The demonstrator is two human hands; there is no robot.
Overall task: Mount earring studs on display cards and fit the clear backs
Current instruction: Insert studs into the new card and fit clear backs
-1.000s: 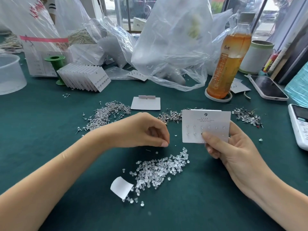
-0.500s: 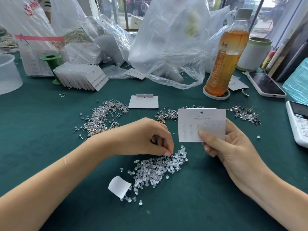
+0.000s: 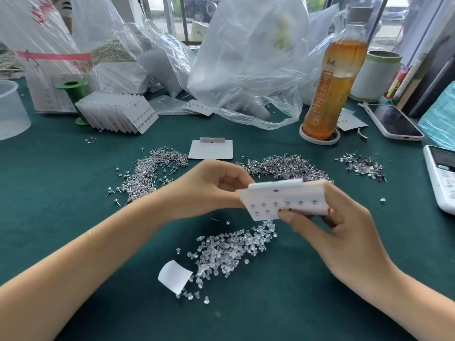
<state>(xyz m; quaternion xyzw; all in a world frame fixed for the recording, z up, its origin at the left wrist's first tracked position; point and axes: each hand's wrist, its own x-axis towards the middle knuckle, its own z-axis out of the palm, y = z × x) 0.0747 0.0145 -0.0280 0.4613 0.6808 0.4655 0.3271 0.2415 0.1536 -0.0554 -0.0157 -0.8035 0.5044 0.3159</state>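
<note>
Head view: the display card (image 3: 286, 199) has tipped flatter, pinched in the right hand (image 3: 342, 232); the left hand (image 3: 211, 190), fingers curled, has risen from the clear backs (image 3: 231, 249) to its left edge, above the bench (image 3: 73, 193)

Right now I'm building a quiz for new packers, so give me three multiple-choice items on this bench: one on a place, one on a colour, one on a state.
1. Where does the pile of small clear plastic backs lie?
A. in the tub
B. on the green tabletop, below the held card
C. beside the phone

2. What colour is the liquid in the tall plastic bottle?
A. amber
B. blue
C. clear

3. The white stud-filled display card is:
A. flat on the table
B. in a bag
C. held tilted by the right hand

Answers: B, the pile sits under the card; A, orange-amber drink; C, thumb and fingers pinch it.
</note>
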